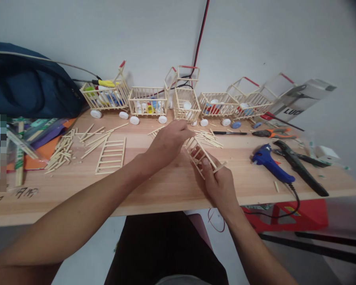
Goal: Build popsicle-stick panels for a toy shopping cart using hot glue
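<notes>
My right hand (pixel 219 178) grips a small slatted frame of wooden sticks (pixel 199 152) by its near end, thumb on top. The frame is tilted above the table, and one stick juts out past its near right corner. At its far end, my left hand (pixel 172 140) has its fingers curled together against the sticks; what lies between the fingertips is hidden. A flat ladder-like stick panel (pixel 110 155) rests on the table left of my left forearm. Loose sticks (pixel 207 138) lie just behind the frame.
Several stick-built miniature shopping carts (pixel 148 101) line the wall. More sticks (pixel 61 152) are heaped at left, near a blue bag (pixel 32 83). To the right lie a blue glue gun (pixel 271 164), a black-handled tool (pixel 302 170) and orange-handled pliers (pixel 271 132). A cord hangs over the front edge.
</notes>
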{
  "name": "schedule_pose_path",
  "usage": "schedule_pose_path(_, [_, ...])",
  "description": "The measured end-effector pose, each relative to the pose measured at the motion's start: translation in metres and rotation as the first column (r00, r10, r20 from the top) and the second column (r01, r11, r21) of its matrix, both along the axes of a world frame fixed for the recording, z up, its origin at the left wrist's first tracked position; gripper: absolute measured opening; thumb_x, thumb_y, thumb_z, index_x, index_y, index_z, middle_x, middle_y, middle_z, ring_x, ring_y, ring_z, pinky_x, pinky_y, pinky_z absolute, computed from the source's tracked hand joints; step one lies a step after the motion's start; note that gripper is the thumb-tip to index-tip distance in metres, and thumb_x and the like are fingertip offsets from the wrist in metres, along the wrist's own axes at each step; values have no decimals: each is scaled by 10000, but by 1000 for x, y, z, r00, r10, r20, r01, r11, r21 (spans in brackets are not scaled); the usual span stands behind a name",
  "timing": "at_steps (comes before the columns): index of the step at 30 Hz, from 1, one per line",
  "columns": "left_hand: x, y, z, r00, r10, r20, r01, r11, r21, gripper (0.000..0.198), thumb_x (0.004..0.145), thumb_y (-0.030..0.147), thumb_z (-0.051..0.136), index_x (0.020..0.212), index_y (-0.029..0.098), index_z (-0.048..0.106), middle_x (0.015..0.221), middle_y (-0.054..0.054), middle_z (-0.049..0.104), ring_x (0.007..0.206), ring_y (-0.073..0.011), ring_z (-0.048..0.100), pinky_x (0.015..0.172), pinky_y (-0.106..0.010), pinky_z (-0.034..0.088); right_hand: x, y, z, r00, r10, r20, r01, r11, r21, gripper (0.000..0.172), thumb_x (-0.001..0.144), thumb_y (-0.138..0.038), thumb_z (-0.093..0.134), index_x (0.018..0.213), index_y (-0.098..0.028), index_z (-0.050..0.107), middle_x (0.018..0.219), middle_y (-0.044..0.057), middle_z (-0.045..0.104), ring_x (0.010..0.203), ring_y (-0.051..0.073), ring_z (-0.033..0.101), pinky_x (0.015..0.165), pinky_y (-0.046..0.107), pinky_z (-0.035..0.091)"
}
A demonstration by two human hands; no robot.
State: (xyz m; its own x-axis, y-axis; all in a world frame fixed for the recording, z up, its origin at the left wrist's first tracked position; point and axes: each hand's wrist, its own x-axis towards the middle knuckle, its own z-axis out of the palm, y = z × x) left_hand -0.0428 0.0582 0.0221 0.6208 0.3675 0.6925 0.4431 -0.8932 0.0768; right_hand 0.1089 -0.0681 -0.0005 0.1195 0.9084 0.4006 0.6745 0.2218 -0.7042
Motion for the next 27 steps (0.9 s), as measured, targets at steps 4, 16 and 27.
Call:
schedule_pose_path(4, [1,0,-1,1000,-1,8,1,1000,2,279,942,120,426,820,166,673,809,-46,574,776,-161,517,664,-274,397,0,0,0,1000,0,-1,0,1000,4,396,996,-370,376,1261,-216,628,1172,66,719,1093,199,672,875,275,530])
schedule_pose_path(16, [0,-4,0,999,38,-26,-38,999,2,271,943,121,422,842,172,668,816,-53,578,790,-176,519,670,-290,390,0,-1,0,1000,-1,15,1,1000,-18,405,996,-373,371,1266,-205,623,1168,72,719,1102,220,668,877,309,530])
schedule_pose_path(27, [-1,-6,4,997,17,73,-10,996,-90,207,928,99,446,1067,116,598,995,-96,677,930,-184,605,818,-304,471,-1,1,-1,999,10,43,-10,1000,1,412,1001,-371,360,1307,-224,595,1187,66,712,1095,210,673,861,281,530])
